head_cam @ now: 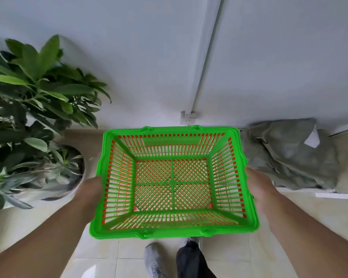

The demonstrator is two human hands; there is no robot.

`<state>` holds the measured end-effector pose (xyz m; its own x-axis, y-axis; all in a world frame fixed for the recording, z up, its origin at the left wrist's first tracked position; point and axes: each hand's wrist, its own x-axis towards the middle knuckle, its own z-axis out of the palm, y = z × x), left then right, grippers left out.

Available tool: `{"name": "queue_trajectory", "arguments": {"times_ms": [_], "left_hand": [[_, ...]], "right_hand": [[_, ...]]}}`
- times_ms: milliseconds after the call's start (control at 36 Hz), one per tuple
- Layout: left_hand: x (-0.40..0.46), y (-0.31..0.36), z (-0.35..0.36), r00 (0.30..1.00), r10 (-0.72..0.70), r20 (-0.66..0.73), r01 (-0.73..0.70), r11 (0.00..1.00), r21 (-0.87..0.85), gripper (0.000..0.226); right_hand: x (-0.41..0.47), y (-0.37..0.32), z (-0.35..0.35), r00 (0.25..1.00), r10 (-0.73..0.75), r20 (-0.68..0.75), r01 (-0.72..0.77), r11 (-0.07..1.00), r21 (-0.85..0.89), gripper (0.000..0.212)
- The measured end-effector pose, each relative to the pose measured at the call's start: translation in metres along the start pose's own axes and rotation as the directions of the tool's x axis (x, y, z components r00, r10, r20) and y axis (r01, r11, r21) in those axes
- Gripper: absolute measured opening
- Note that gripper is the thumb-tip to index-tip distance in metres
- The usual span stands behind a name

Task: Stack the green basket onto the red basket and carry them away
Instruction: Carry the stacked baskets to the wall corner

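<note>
Baskets: our green basket (174,182) sits inside the red basket (117,157); red shows through the slats. We hold both up above the floor (100,249).
Left hand (89,190): we press it tight on the stack's left side.
Right hand (258,186): we press it tight on the right side.
Plant (28,109): far left, in a pot.
Cloth (289,155): a grey heap, far right, by the wall (149,57).
Shoe (154,257): near, under the baskets.

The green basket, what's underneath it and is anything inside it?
The green basket is empty. Red basket slats show through its sides and bottom, so it sits nested in that one. The red basket's rim and underside are covered. Both hands, left and right, grip the sides.
</note>
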<state>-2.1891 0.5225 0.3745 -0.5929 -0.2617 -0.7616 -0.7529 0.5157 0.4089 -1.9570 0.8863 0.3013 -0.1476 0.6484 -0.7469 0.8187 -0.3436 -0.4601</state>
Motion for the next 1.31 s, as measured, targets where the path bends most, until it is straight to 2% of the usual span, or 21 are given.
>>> {"name": "queue_trajectory", "arguments": {"times_ms": [56, 139, 167, 361, 500, 611, 806, 944, 1306], "left_hand": [[0.014, -0.001, 0.012, 1.000, -0.005, -0.019, 0.005, 1.000, 0.005, 0.029], [0.038, -0.005, 0.024, 1.000, -0.014, -0.005, 0.014, 1.000, -0.017, 0.029], [0.049, -0.006, 0.030, 1.000, -0.020, 0.004, 0.020, 1.000, -0.009, 0.029], [0.109, -0.015, 0.066, 0.999, -0.029, 0.045, 0.029, 1.000, 0.002, 0.034], [0.176, -0.036, 0.092, 0.997, -0.016, 0.071, 0.014, 1.000, 0.028, 0.045], [0.199, -0.034, 0.109, 0.998, -0.020, 0.060, 0.019, 1.000, 0.021, 0.045], [0.221, -0.024, 0.132, 0.999, -0.034, 0.032, 0.033, 0.999, 0.036, 0.033], [0.226, -0.014, 0.145, 0.999, -0.023, 0.030, 0.022, 0.999, 0.033, 0.032], [0.262, -0.013, 0.168, 0.999, -0.033, 0.027, 0.033, 0.999, -0.002, 0.033]], "right_hand": [[0.019, 0.000, 0.006, 1.000, 0.019, 0.002, -0.019, 1.000, 0.016, 0.071], [0.017, -0.013, 0.014, 0.997, 0.070, 0.022, -0.071, 0.996, 0.053, 0.044], [0.023, -0.015, 0.018, 0.997, 0.077, 0.030, -0.078, 0.995, 0.054, 0.041], [0.077, -0.005, 0.041, 0.991, 0.114, 0.063, -0.119, 0.990, 0.080, 0.041], [0.149, 0.030, 0.058, 0.990, 0.132, 0.053, -0.137, 0.985, 0.106, 0.065], [0.149, 0.016, 0.081, 0.989, 0.145, 0.027, -0.147, 0.984, 0.103, 0.052], [0.173, 0.013, 0.108, 0.990, 0.129, 0.053, -0.135, 0.981, 0.138, 0.040], [0.191, 0.011, 0.121, 0.989, 0.139, 0.057, -0.147, 0.973, 0.178, 0.046], [0.222, 0.005, 0.139, 0.992, 0.118, 0.051, -0.125, 0.978, 0.170, 0.032]]}}
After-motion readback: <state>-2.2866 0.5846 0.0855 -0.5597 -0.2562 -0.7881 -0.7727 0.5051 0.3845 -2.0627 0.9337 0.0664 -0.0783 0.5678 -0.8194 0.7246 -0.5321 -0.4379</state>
